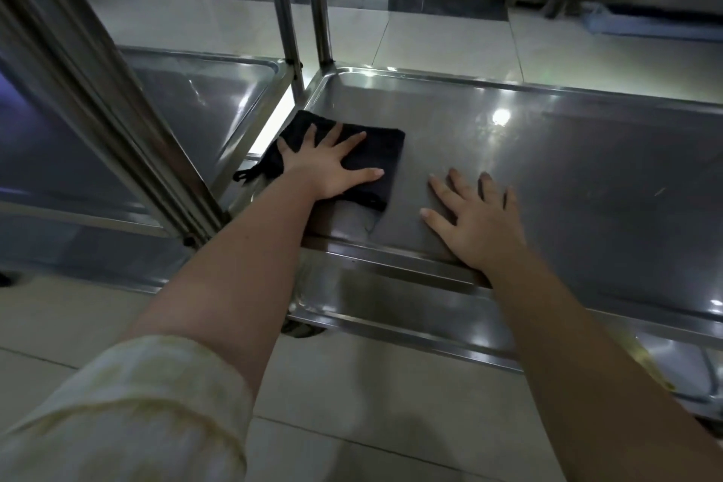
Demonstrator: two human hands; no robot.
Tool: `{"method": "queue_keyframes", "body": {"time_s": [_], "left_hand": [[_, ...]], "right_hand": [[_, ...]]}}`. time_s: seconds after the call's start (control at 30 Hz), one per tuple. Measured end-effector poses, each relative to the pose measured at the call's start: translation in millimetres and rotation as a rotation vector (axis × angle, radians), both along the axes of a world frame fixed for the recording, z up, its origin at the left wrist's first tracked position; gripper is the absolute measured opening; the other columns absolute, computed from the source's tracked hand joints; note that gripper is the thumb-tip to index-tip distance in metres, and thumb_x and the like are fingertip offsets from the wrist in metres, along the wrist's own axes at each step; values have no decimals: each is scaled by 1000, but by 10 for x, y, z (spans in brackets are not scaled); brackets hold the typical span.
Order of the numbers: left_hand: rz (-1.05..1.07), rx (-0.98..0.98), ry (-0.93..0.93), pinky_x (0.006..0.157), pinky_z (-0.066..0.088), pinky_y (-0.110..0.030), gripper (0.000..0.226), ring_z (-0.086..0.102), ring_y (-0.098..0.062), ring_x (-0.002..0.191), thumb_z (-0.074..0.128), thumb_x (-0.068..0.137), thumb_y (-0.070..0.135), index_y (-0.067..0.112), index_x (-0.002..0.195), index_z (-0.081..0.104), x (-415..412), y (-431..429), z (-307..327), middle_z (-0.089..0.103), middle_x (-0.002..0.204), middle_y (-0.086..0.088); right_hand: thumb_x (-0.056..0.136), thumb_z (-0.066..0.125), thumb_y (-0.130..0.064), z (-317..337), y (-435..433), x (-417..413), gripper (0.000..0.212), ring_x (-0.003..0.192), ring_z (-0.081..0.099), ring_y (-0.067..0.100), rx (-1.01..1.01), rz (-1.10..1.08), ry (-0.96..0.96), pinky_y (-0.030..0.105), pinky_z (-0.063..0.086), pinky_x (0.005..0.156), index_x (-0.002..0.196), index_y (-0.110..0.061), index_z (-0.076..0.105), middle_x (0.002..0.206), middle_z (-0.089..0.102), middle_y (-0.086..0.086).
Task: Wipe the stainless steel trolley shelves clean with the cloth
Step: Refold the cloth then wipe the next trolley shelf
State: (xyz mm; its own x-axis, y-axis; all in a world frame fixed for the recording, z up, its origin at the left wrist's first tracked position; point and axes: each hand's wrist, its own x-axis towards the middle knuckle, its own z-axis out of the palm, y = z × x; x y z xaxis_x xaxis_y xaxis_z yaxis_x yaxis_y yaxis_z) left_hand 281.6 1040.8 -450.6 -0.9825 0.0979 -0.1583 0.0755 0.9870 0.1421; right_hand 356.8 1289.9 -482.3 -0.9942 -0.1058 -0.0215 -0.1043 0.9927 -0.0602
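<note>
My left hand (332, 168), fingers (354, 141) spread, presses the folded black cloth (391, 147) on the shiny steel trolley shelf (587, 188); my bare right hand (477, 225), also spread, may smear fingerprints there.

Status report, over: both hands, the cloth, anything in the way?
Left hand flat, pressing black cloth at left end of shelf. Right hand flat on bare steel beside it. Only the right hand lies in the cloth's path rightward.

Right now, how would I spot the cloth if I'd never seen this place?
Find the steel trolley shelf both hands rest on. At its left end lies the cloth, flattened under the left hand. It is the only black, soft thing among shiny metal; the right hand presses bare steel.
</note>
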Motion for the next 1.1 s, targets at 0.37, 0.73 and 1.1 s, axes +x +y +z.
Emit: {"method": "queue_keyframes", "body": {"time_s": [0.37,0.73,1.1], "left_hand": [[-6,-51,-143,109,1,-73,88,-16,-29,149,21,71,94,60,146,-10,1176,-34,18,-20,161,14],[11,-5,-62,105,-3,-78,93,-14,-31,149,26,65,98,62,146,0,261,159,27,-12,163,13],[-31,-32,-132,106,-6,-77,92,-21,-34,147,24,70,95,58,147,-11,985,296,24,-21,162,11]], "right_hand": [[91,13,-74,65,-3,64,66,150,2,32,-5,6,-35,59,0,118,152,-49,4,164,5,-11],[92,15,-73,50,-8,80,65,150,2,33,-18,17,-32,58,0,118,152,-49,5,164,5,-12],[96,27,-66,126,23,82,59,150,6,23,-344,-37,-25,50,-6,119,150,-43,28,161,22,-12]]}}
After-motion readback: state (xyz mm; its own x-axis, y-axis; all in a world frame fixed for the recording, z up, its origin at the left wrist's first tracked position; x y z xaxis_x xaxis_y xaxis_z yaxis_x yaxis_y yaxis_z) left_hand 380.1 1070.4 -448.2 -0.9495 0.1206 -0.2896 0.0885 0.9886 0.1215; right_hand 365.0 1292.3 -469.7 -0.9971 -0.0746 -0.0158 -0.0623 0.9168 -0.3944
